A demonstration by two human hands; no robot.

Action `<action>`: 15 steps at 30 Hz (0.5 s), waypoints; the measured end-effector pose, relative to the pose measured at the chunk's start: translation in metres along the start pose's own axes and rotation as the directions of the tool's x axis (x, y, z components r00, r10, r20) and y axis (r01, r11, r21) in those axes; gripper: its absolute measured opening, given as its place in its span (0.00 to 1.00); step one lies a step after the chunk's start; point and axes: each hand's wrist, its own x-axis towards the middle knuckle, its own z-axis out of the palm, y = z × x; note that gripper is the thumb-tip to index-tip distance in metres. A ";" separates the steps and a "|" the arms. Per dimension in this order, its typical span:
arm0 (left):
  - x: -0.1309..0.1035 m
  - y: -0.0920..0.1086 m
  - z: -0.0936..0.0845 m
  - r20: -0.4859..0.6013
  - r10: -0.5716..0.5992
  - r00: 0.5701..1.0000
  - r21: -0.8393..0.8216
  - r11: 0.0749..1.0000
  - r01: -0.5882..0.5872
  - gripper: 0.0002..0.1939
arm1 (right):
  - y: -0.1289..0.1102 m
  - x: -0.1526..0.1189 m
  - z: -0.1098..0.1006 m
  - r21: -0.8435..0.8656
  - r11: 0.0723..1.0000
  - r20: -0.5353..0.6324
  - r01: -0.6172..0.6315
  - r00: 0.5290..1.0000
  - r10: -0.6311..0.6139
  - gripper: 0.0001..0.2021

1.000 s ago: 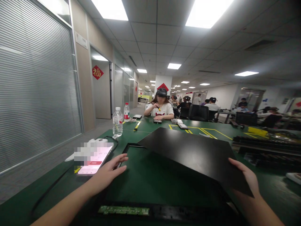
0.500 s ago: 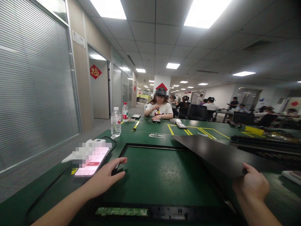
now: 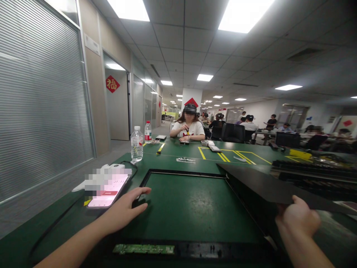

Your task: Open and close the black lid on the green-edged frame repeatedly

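Note:
In front of me a black rectangular frame (image 3: 186,173) lies on the green table (image 3: 195,201), which shows through its opening. A green circuit board strip (image 3: 143,249) sits along the frame's near side. My left hand (image 3: 128,206) is at the frame's left side, thumb and fingers apart; its fingertips are at that bar, and I cannot tell how firmly they touch. At the right, my right hand (image 3: 299,217) is closed on the near edge of a thin dark panel (image 3: 262,184). The panel is tilted above the frame's right side, its far corner close to the frame's far right corner.
A phone with a lit screen (image 3: 110,191) lies left of my left hand, near a black cable (image 3: 58,225). Two bottles, one clear (image 3: 137,145) and one red-capped (image 3: 148,133), stand farther back. Across the table sits a person (image 3: 189,126). Dark parts (image 3: 309,178) lie at the right.
The panel has moved to the right and its slant has changed, uncovering the frame's far right corner. My right hand has shifted slightly with it. My left hand is almost still.

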 end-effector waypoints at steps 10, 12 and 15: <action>-0.002 0.001 0.004 0.020 0.038 0.999 0.119 0.992 -0.041 0.21 | -0.004 -0.001 0.003 0.035 0.990 -0.057 -0.138 0.989 0.140 0.21; -0.003 0.003 0.004 0.023 0.035 0.999 0.113 0.993 -0.037 0.21 | -0.003 0.002 0.002 0.018 0.989 -0.058 -0.148 0.987 0.149 0.23; -0.005 0.005 0.005 0.020 0.035 0.999 0.119 0.992 -0.037 0.20 | -0.003 0.003 0.000 -0.005 0.985 -0.043 -0.172 0.984 0.172 0.26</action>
